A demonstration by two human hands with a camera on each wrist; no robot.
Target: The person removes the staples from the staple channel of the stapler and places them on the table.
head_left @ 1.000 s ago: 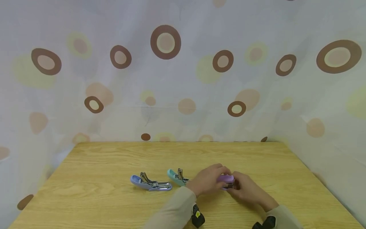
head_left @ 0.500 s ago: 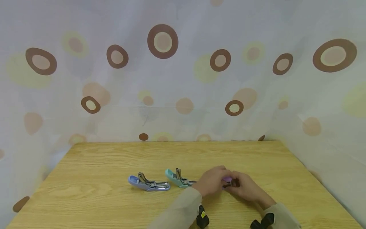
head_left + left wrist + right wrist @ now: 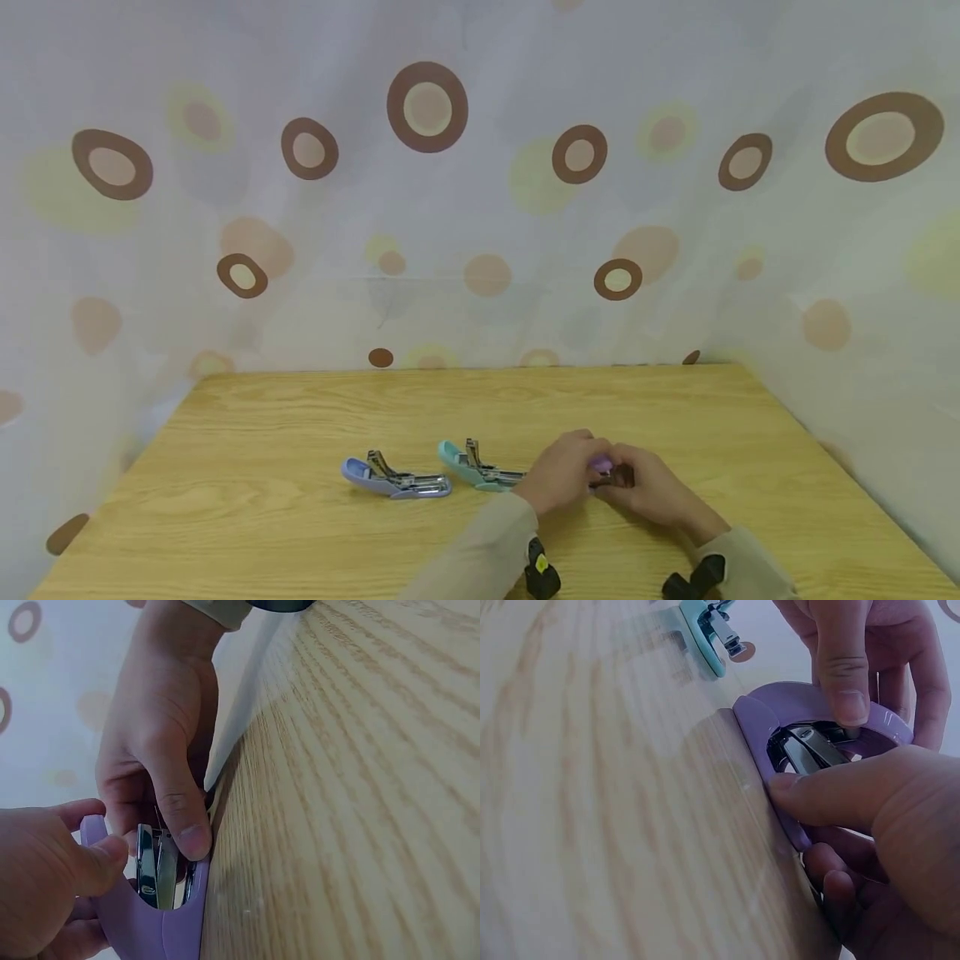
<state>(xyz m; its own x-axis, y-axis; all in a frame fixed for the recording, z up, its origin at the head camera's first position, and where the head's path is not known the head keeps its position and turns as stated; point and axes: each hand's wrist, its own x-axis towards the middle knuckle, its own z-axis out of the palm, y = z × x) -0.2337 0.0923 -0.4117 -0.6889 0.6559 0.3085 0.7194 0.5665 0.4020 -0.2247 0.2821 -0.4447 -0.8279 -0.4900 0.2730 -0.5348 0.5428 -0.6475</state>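
Note:
Both hands hold a purple stapler (image 3: pixel 791 701) on the right part of the table, its jaws spread with the metal magazine (image 3: pixel 810 750) showing between. My left hand (image 3: pixel 561 472) grips the curved upper cover, thumb on its inner side, as the right wrist view shows. My right hand (image 3: pixel 654 490) holds the base end, its thumb (image 3: pixel 193 841) pressed near the magazine and its fingers curled beneath. In the head view the fingers hide most of this stapler. Left of my left hand lies a teal stapler (image 3: pixel 468 471), opened out flat with its magazine raised.
A blue stapler (image 3: pixel 397 481), also opened out with its magazine tilted up, lies farther left on the wooden table (image 3: pixel 262 533). A patterned curtain (image 3: pixel 487 208) hangs behind the table and along its sides.
My left hand has shifted slightly right toward the right hand, covering more of the purple stapler and uncovering more of the teal one. The right hand keeps nearly the same place.

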